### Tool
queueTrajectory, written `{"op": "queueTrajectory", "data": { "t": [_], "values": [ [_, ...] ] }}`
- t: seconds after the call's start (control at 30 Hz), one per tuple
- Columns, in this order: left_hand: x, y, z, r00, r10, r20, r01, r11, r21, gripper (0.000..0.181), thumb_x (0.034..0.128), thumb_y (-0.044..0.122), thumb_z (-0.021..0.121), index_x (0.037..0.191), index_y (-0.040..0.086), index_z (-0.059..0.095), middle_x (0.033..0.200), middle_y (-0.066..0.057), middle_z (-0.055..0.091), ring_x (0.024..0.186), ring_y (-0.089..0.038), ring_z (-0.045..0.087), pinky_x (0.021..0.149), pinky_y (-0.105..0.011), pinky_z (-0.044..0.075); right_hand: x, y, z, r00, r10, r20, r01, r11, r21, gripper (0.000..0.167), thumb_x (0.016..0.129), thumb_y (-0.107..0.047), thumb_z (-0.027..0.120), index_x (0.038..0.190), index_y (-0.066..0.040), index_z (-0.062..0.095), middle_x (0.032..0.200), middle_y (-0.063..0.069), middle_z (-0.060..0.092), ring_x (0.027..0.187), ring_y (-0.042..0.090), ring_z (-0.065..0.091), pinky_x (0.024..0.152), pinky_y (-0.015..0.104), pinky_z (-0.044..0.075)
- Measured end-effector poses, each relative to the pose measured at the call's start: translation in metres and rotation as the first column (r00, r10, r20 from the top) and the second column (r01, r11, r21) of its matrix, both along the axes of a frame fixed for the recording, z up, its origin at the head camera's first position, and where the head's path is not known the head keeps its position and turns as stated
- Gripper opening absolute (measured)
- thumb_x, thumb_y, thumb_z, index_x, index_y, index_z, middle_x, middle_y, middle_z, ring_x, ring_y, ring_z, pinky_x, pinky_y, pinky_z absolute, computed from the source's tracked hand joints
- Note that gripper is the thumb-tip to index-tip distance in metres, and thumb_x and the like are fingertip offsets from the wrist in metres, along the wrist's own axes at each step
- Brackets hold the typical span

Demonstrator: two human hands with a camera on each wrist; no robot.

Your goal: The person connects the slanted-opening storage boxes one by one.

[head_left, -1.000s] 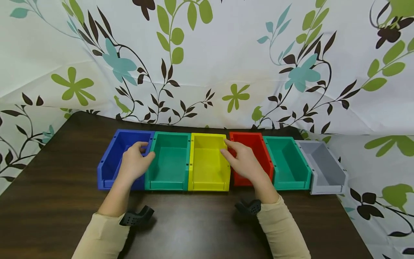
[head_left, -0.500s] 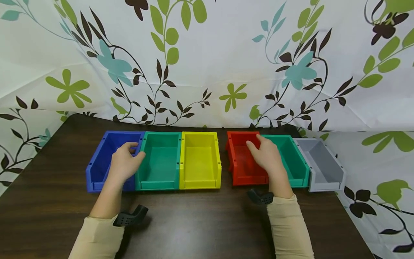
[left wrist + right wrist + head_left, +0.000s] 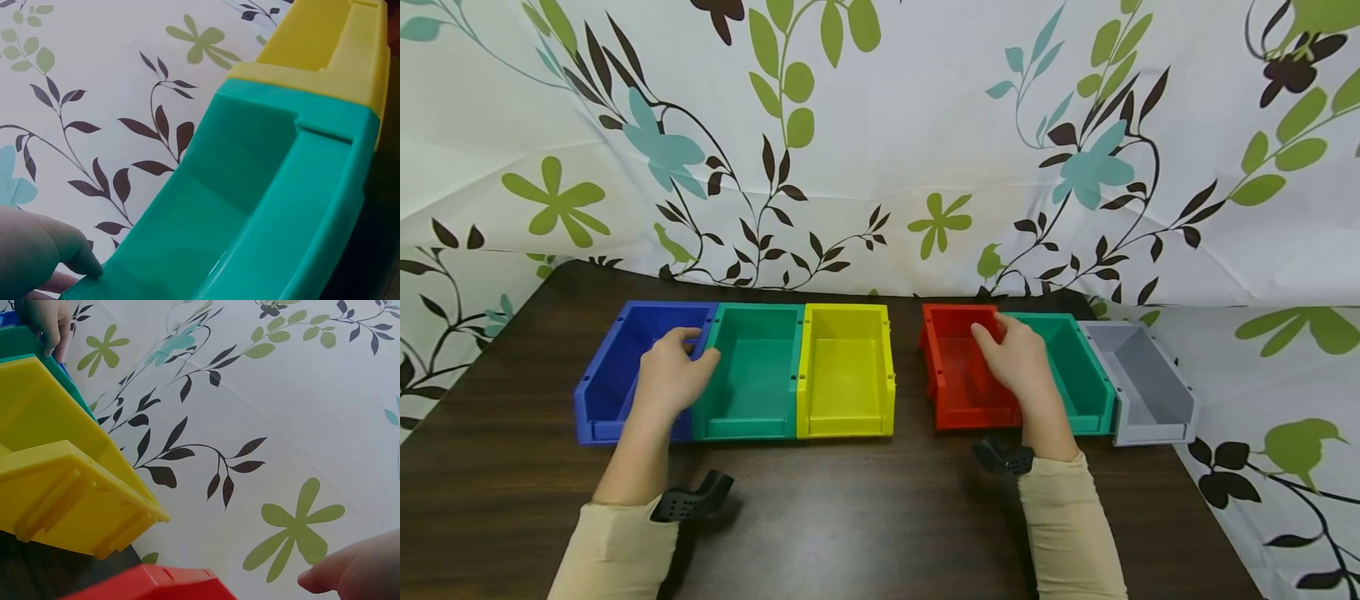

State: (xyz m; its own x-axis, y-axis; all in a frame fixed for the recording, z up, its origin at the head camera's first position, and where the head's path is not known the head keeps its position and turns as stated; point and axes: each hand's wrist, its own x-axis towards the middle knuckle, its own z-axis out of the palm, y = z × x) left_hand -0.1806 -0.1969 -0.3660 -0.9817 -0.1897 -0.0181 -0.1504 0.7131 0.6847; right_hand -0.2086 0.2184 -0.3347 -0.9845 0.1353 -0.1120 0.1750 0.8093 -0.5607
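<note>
A row of plastic bins stands on the dark table. My left hand [image 3: 672,375] holds the adjoining walls of the blue bin [image 3: 601,396] and the left green bin [image 3: 748,425]. In the left wrist view its thumb presses on the green bin's rim [image 3: 300,112]. Against that green bin stands the yellow bin [image 3: 846,408]. My right hand [image 3: 1018,362] hovers over the red bin [image 3: 958,367], thumb apart from the index finger. Its other fingers are hidden. The right wrist view shows the thumb [image 3: 356,569] above the red bin's edge [image 3: 162,584].
Right of the red bin stand another green bin [image 3: 1078,375] and a grey bin [image 3: 1150,383], touching. A strip of table separates the yellow and red bins. Leaf-patterned cloth [image 3: 880,150] hangs behind the brown tabletop [image 3: 850,517].
My left hand has moved left, and the blue, left green and yellow bins with it, widening the gap to the red bin. My right hand moved right from the yellow-red gap, then stayed over the red bin.
</note>
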Motion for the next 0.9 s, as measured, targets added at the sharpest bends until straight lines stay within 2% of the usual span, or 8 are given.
{"op": "queueTrajectory", "data": {
  "t": [0.17, 0.47, 0.53, 0.63, 0.7, 0.77, 0.83, 0.9],
  "values": [
    [0.001, -0.007, 0.001, 1.0, 0.014, 0.011, -0.014, 1.0, -0.016, 0.054, 0.0907, 0.021, 0.048, 0.135, -0.01, 0.042, 0.126, -0.037, 0.051, 0.112, -0.05, 0.05, 0.081, -0.057, 0.048, 0.002, -0.007, -0.001, 1.0, 0.019, -0.017, -0.019, 0.999, -0.034, 0.065, 0.096, -0.044, 0.048, 0.146, -0.005, 0.033, 0.141, 0.02, 0.047, 0.121, 0.038, 0.05, 0.091, 0.051, 0.051],
    [0.003, -0.015, 0.005, 0.998, 0.052, 0.03, -0.05, 0.997, -0.057, 0.056, 0.0904, 0.019, 0.046, 0.136, -0.013, 0.038, 0.129, -0.039, 0.046, 0.115, -0.055, 0.044, 0.087, -0.062, 0.043, -0.002, -0.019, -0.013, 0.988, 0.09, -0.123, -0.106, 0.985, -0.135, 0.06, 0.093, -0.039, 0.056, 0.142, -0.007, 0.043, 0.133, 0.016, 0.056, 0.118, 0.033, 0.055, 0.09, 0.046, 0.052],
    [0.004, -0.011, 0.004, 0.997, 0.075, -0.008, -0.075, 0.994, -0.085, 0.057, 0.0891, 0.017, 0.045, 0.136, -0.014, 0.037, 0.13, -0.04, 0.044, 0.116, -0.056, 0.043, 0.09, -0.064, 0.04, -0.005, -0.02, -0.017, 0.986, 0.094, -0.134, -0.116, 0.979, -0.166, 0.06, 0.093, -0.036, 0.057, 0.142, -0.006, 0.042, 0.134, 0.017, 0.055, 0.12, 0.034, 0.055, 0.092, 0.046, 0.051],
    [0.004, 0.003, 0.003, 0.989, 0.079, -0.121, -0.093, 0.989, -0.114, 0.056, 0.0885, 0.016, 0.047, 0.135, -0.014, 0.039, 0.136, -0.038, 0.039, 0.123, -0.055, 0.038, 0.099, -0.065, 0.034, -0.009, -0.019, -0.024, 0.988, 0.091, -0.126, -0.114, 0.975, -0.189, 0.06, 0.093, -0.03, 0.058, 0.143, -0.002, 0.039, 0.138, 0.019, 0.051, 0.122, 0.035, 0.054, 0.093, 0.046, 0.05],
    [0.003, 0.015, 0.001, 0.977, 0.049, -0.205, -0.074, 0.991, -0.112, 0.054, 0.0895, 0.017, 0.05, 0.134, -0.012, 0.042, 0.141, -0.035, 0.036, 0.128, -0.053, 0.035, 0.103, -0.065, 0.03, -0.011, -0.019, -0.028, 0.99, 0.081, -0.114, -0.104, 0.973, -0.208, 0.06, 0.094, -0.026, 0.057, 0.144, 0.0, 0.036, 0.14, 0.021, 0.048, 0.122, 0.036, 0.053, 0.094, 0.047, 0.049],
    [0.003, 0.027, -0.001, 0.969, -0.001, -0.246, -0.019, 0.997, -0.076, 0.053, 0.0911, 0.02, 0.053, 0.134, -0.01, 0.044, 0.145, -0.032, 0.034, 0.133, -0.051, 0.032, 0.106, -0.065, 0.027, -0.013, -0.019, -0.031, 0.993, 0.06, -0.101, -0.081, 0.971, -0.226, 0.059, 0.094, -0.024, 0.056, 0.144, 0.002, 0.036, 0.14, 0.021, 0.047, 0.121, 0.037, 0.054, 0.094, 0.047, 0.049],
    [0.002, 0.037, -0.004, 0.973, -0.051, -0.224, 0.048, 0.999, -0.02, 0.055, 0.0928, 0.027, 0.055, 0.136, -0.005, 0.045, 0.145, -0.027, 0.037, 0.133, -0.047, 0.034, 0.105, -0.063, 0.03, -0.014, -0.019, -0.034, 0.996, 0.037, -0.082, -0.056, 0.969, -0.24, 0.058, 0.094, -0.022, 0.055, 0.144, 0.002, 0.035, 0.14, 0.022, 0.048, 0.12, 0.037, 0.055, 0.094, 0.047, 0.049],
    [0.002, 0.044, -0.008, 0.983, -0.099, -0.154, 0.108, 0.993, 0.055, 0.058, 0.0944, 0.033, 0.053, 0.139, -0.001, 0.042, 0.145, -0.025, 0.04, 0.133, -0.044, 0.037, 0.103, -0.061, 0.034, -0.015, -0.02, -0.036, 0.999, 0.022, -0.047, -0.033, 0.967, -0.252, 0.058, 0.095, -0.023, 0.055, 0.144, 0.002, 0.035, 0.139, 0.022, 0.048, 0.12, 0.037, 0.055, 0.093, 0.047, 0.049]
  ]
}}
